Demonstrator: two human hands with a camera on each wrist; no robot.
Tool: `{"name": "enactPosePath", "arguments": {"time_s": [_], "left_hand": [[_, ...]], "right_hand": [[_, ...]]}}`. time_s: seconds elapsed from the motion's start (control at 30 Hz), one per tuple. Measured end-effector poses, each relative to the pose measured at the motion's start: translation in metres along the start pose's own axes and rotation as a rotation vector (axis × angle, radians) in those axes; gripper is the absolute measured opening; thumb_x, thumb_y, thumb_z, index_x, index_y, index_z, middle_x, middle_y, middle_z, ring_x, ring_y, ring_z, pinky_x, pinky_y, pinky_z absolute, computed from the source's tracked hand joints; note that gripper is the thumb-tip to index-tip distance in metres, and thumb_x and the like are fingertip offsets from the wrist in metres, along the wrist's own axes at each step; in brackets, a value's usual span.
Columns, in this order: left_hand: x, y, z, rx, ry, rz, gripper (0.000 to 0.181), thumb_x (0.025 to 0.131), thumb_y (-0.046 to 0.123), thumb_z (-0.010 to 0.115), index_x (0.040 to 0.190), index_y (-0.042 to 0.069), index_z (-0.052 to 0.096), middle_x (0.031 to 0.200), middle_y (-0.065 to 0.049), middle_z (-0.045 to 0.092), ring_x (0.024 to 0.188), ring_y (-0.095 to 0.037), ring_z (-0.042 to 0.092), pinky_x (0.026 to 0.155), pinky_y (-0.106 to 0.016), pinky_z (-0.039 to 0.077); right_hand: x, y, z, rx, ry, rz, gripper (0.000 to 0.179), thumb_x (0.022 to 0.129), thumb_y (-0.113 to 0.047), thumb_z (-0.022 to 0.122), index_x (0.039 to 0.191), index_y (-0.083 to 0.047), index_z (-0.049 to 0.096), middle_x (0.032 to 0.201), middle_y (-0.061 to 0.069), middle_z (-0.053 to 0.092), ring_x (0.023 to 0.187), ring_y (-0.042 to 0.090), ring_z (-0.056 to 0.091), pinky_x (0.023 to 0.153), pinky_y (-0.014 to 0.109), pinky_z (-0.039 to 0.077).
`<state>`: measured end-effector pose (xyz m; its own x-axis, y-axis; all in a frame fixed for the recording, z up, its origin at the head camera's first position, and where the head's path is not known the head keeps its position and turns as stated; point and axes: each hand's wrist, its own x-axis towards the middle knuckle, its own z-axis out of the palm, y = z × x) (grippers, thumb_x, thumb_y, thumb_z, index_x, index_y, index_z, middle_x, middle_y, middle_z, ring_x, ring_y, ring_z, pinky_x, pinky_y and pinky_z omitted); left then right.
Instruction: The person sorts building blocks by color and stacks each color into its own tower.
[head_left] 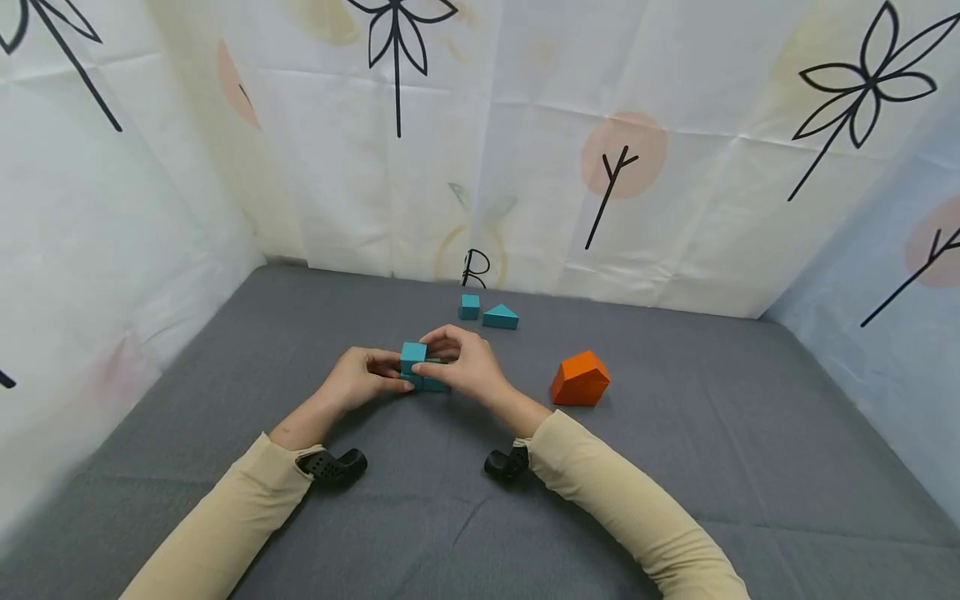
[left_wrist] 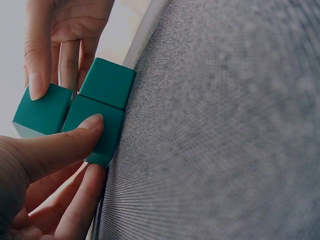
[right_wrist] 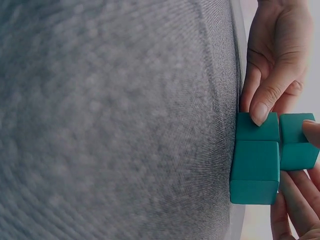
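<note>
Two teal blocks lie side by side on the grey cloth, the left block (left_wrist: 111,142) and the right block (right_wrist: 255,162). A teal cube (head_left: 413,353) sits above them, on the left block's side. My left hand (head_left: 354,379) pinches the left block low down, its thumb on the near face. From the right, my right hand (head_left: 468,360) holds the upper cube between thumb and fingers. Seen from the left wrist, the cube's underside is right at the left block's top. The right hand partly covers the right block in the head view.
Behind the hands, another small teal cube (head_left: 469,307) and a teal triangular block (head_left: 500,317) stand close together. An orange five-sided block (head_left: 581,380) is to the right of the right hand. Patterned white curtains (head_left: 540,167) hang along the cloth's back and sides.
</note>
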<state>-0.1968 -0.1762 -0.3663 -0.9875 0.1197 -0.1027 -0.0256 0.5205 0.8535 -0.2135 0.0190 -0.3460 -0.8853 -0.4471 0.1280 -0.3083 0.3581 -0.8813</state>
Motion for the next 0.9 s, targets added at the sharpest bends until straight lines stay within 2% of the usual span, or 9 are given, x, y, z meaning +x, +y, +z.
{"name": "enactPosePath", "arguments": {"time_s": [0.23, 0.6, 0.9], "left_hand": [[0.0017, -0.0003, -0.0003, 0.002, 0.007, 0.009, 0.046, 0.080, 0.012, 0.078, 0.122, -0.002, 0.064, 0.100, -0.015, 0.069, 0.089, -0.022, 0.063, 0.075, -0.031, 0.050], [0.0016, -0.0009, -0.0003, 0.005, 0.004, 0.009, 0.046, 0.080, 0.012, 0.078, 0.122, -0.003, 0.064, 0.101, -0.016, 0.070, 0.091, -0.023, 0.064, 0.076, -0.032, 0.051], [0.0011, -0.0001, -0.0003, 0.002, 0.005, 0.006, 0.046, 0.080, 0.013, 0.078, 0.121, -0.003, 0.064, 0.101, -0.016, 0.070, 0.091, -0.024, 0.065, 0.077, -0.033, 0.052]], "right_hand": [[0.0002, 0.0005, 0.0001, -0.036, -0.016, -0.012, 0.034, 0.084, -0.020, 0.076, 0.115, -0.011, 0.064, 0.113, 0.007, 0.068, 0.104, 0.019, 0.067, 0.086, 0.032, 0.053], [0.0016, 0.0013, 0.0000, -0.059, -0.034, -0.010, 0.035, 0.085, -0.020, 0.075, 0.116, -0.010, 0.063, 0.114, 0.008, 0.068, 0.106, 0.020, 0.066, 0.090, 0.035, 0.051], [0.0014, 0.0029, -0.0043, -0.037, -0.074, -0.001, 0.048, 0.083, -0.018, 0.076, 0.126, -0.007, 0.058, 0.120, 0.010, 0.065, 0.112, 0.024, 0.063, 0.092, 0.035, 0.051]]}}
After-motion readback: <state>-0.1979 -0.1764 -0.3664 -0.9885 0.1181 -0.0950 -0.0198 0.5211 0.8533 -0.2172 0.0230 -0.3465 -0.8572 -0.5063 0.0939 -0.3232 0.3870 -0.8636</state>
